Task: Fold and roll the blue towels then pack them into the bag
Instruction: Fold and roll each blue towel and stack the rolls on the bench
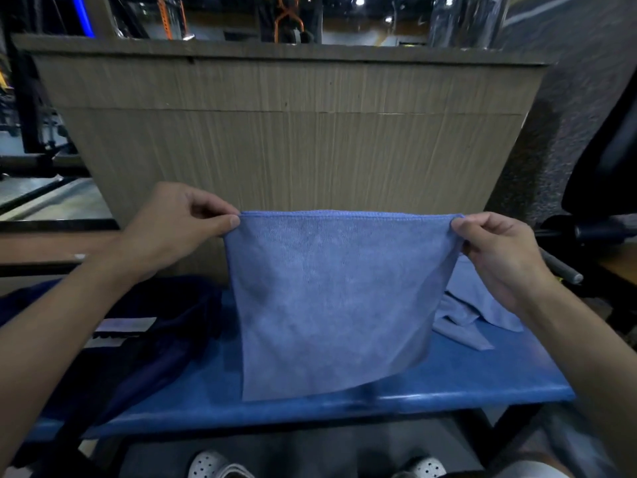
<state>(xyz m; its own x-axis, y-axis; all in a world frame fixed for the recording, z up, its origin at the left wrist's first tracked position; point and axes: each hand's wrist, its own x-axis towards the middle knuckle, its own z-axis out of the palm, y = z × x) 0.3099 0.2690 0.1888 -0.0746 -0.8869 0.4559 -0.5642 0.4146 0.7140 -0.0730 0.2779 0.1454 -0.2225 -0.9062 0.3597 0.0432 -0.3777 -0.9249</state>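
Both the left hand (172,222) and right hand (496,250) pinch the soft blue microfibre towel's (331,298) top corners in their fingers; uneven tension could skew the fold.

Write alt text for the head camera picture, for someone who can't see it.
The left hand and right hand pinch the top corners of a blue towel, holding it spread out above a blue bench. A second towel lies crumpled on the bench at right, and dark fabric, probably the bag, lies at left.
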